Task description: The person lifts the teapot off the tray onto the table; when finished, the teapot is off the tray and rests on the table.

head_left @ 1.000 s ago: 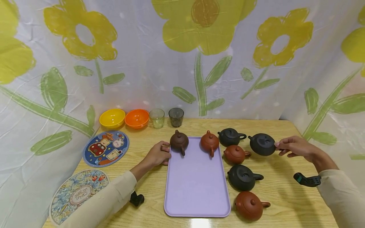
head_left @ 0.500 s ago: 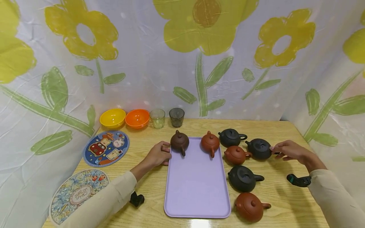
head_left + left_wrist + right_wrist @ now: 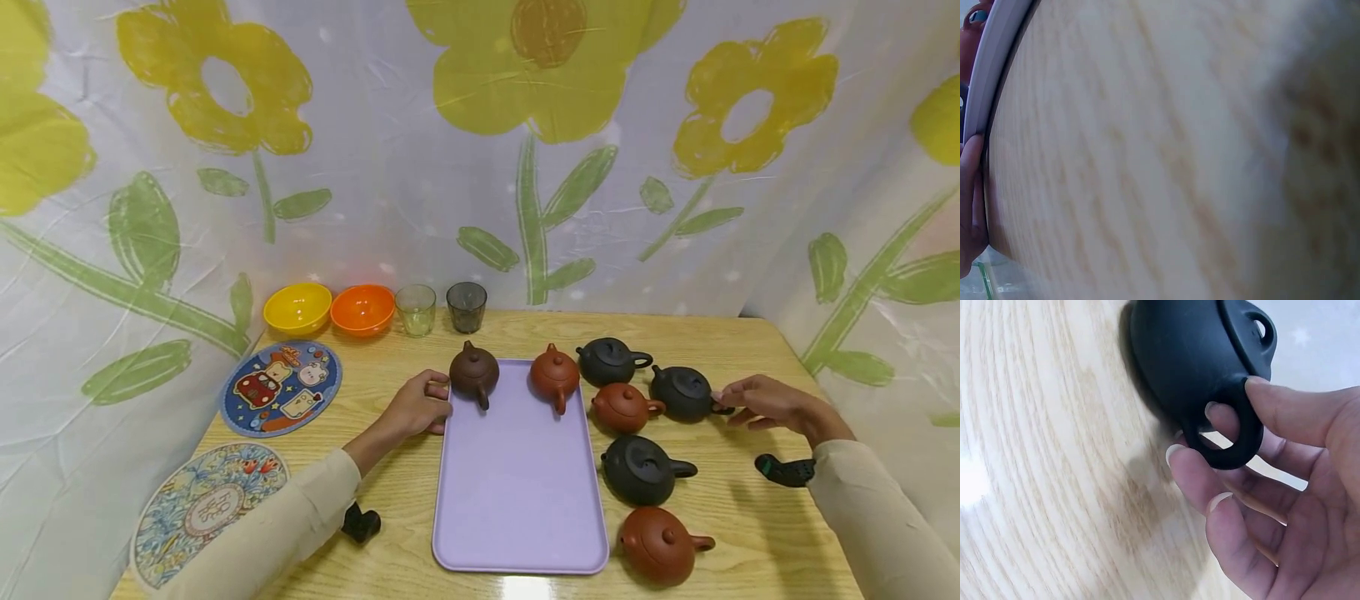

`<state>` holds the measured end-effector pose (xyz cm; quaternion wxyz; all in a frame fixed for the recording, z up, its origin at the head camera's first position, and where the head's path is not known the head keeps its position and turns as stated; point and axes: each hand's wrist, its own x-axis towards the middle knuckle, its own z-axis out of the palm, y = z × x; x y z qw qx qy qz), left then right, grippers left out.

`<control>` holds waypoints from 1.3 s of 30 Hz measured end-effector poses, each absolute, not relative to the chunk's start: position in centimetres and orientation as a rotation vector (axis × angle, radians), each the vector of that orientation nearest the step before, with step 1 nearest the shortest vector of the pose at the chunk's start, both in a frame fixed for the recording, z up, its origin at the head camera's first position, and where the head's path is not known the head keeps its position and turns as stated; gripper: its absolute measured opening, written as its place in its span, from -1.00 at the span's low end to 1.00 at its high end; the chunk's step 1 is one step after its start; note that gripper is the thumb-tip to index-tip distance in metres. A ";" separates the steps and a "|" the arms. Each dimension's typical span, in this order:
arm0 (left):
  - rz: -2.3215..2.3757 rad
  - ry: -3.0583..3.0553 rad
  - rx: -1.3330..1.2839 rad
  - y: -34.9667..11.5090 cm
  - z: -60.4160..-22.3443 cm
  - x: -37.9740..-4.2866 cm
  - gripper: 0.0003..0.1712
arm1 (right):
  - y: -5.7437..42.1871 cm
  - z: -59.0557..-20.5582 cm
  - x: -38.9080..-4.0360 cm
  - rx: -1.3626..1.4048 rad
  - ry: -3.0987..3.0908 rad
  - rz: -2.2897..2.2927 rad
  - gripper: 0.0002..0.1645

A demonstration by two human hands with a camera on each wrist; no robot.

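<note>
Table [image 3: 397,487]: wood-grained; pots are ranged along its right side.

Tray [image 3: 521,483]: lilac, shallow-rimmed, lying flat. To be judged light and stiff, liable to slide if pushed; best steadied at the rim.

Right hand [image 3: 768,402]: partly closed, with the handle lightly held; the thumb is laid on its top, the fingers are bent behind and below it.

Left hand [image 3: 418,403]: placed at the tray's left edge, fingers bent; whether the rim is gripped or merely touched cannot be told.

Black pot [image 3: 678,393]: the rightmost of three, located right of the tray and well apart from it, just beyond the red pot [image 3: 625,407]. It appears to be seated on the table. Matt, probably fired clay: rigid, of modest weight, fairly grippy, breakable if knocked.

Handle [image 3: 1251,437]: a stiff loop, the proper point of hold; steadier if pinched close to the body, as tipping may be expected when it is held by the far end.

Spout [image 3: 656,367]: short, to be guarded against chipping.

Changes, against a second ago: tray and left hand unaltered; right hand and black pot brought slightly nearer and leftward; handle end, formerly covered by the fingers, now exposed in the head view.
</note>
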<state>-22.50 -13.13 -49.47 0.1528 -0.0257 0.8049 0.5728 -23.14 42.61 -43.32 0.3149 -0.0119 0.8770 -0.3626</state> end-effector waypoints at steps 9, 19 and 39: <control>1.646 2.320 -0.078 -13.0 -49.7 -22.5 -0.38 | 42.8 -43.9 -22.8 0.000 2.316 -0.993 -0.36; 1.637 2.316 -0.095 -13.0 -49.6 -22.4 -0.38 | 43.0 -44.0 -22.1 0.065 2.482 -1.053 -0.19; 1.619 2.332 -0.078 -13.0 -49.4 -22.4 -0.39 | 30.8 -38.0 -21.5 -0.095 2.634 -1.326 -0.32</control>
